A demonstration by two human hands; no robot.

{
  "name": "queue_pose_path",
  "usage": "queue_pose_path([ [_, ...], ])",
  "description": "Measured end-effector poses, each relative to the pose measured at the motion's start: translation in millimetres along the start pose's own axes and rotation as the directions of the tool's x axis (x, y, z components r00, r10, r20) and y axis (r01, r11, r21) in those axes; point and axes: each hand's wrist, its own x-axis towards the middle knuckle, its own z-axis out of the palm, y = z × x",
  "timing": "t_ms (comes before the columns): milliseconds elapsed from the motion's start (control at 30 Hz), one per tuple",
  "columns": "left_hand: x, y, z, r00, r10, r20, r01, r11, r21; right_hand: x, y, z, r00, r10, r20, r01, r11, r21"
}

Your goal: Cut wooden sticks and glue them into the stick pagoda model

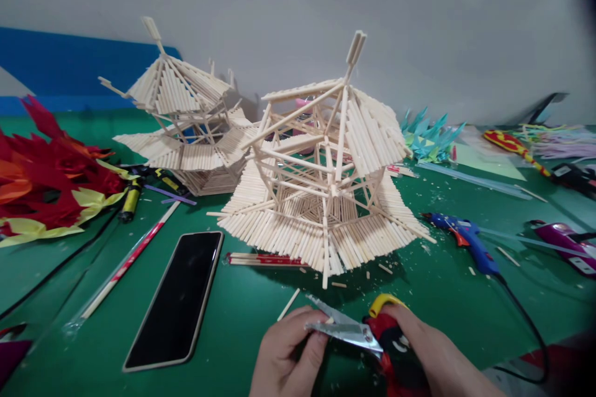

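Observation:
My right hand grips the red and black handles of a pair of shears low in the view. Its metal blades point left. My left hand pinches a short wooden stick piece right at the blades. A loose stick lies just above that hand. Behind stands a pagoda-like model built of wooden sticks, with a partly open roof. A second, similar stick model stands farther back to the left.
A black phone lies at the left on the green table. A blue glue gun with a black cord lies at the right, a purple one beyond. Red and yellow paper shapes, wrapped chopsticks and teal paper cranes lie around.

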Motion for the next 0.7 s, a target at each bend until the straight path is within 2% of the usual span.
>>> queue_pose_path([
  [167, 2.5, 3.1, -3.9, 0.985, 0.143, 0.093, -0.156, 0.974, 0.161, 1.0, 13.2, 17.5, 0.994, 0.106, 0.026, -0.106, 0.994, -0.018],
  [333, 3.6, 5.2, -3.9, 0.973, 0.181, 0.141, -0.206, 0.959, 0.197, 2.3, 26.6, 27.0, 0.978, 0.193, 0.079, -0.198, 0.979, 0.057],
  [500, 2.9, 5.6, -3.5, 0.978, 0.129, 0.162, -0.156, 0.974, 0.167, 0.3, 26.6, 29.0, 0.966, 0.238, 0.101, -0.245, 0.968, 0.056],
  [600, 2.9, 6.3, -4.6, 0.985, 0.056, 0.160, -0.071, 0.994, 0.087, 2.1, 22.1, 25.6, 0.981, 0.178, 0.076, -0.181, 0.982, 0.046],
  [700, 3.7, 8.0, -6.6, 0.977, -0.043, 0.209, 0.052, 0.998, -0.040, 5.5, 18.8, 20.9, 0.993, 0.106, 0.049, -0.109, 0.992, 0.067],
])
